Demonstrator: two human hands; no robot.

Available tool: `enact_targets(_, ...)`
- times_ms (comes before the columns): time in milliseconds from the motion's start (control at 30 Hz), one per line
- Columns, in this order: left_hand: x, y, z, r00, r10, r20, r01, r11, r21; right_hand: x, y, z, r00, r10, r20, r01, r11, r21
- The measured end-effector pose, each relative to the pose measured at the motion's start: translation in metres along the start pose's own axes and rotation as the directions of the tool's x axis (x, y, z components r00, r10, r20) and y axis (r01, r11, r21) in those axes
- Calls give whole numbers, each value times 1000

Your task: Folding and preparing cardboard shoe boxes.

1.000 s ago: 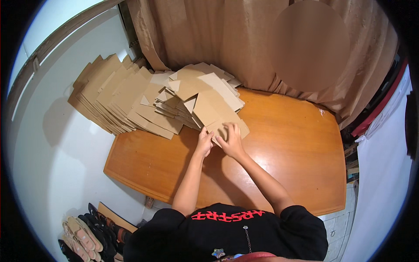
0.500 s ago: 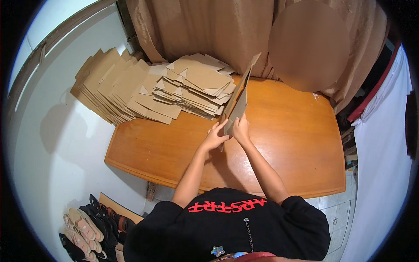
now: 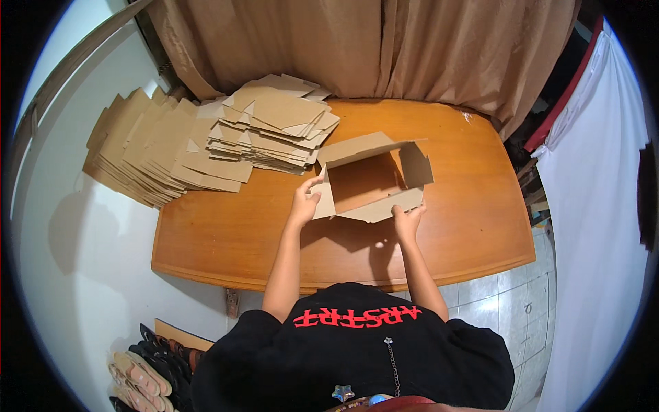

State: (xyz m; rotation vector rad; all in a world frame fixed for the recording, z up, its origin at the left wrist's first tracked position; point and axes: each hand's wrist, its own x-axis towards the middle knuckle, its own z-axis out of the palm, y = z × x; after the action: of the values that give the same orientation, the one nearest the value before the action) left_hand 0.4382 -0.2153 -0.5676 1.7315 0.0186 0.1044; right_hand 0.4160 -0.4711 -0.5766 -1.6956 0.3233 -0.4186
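A brown cardboard box [image 3: 381, 209] stands opened out into a rectangular frame above the table, and the wood shows through its middle. My left hand [image 3: 305, 201] grips its left wall, with the thumb on the near side. At the near right corner, my right hand [image 3: 408, 218] pinches the front wall, thumb on its face and fingers partly hidden beneath. The box's end flap at the right stands up. Left of the box, a stack of flattened cardboard boxes [image 3: 274, 113] lies at the back of the table.
The wooden table [image 3: 467, 199] has a curved front edge. More flattened boxes [image 3: 147, 141] lean in a row against the left wall. A brown curtain [image 3: 288, 44] hangs behind, a white cloth [image 3: 597, 206] at the right. Sandals [image 3: 141, 378] sit low at the left.
The flat-folded cardboard held upright has been spread into an open box frame. My hands have moved apart, the left one leftward, the right one rightward. The whole view has shifted a little.
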Motion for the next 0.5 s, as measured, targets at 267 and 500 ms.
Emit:
enact_targets(267,-9,-6,-2,994,38,105,-30,997,-75,58,31,-55,979,179,-102,-202,927,-315)
enact_targets(500,-23,-9,-33,974,-213,77,224,960,-166,98,9,-50,841,432,326,-392,901,-185)
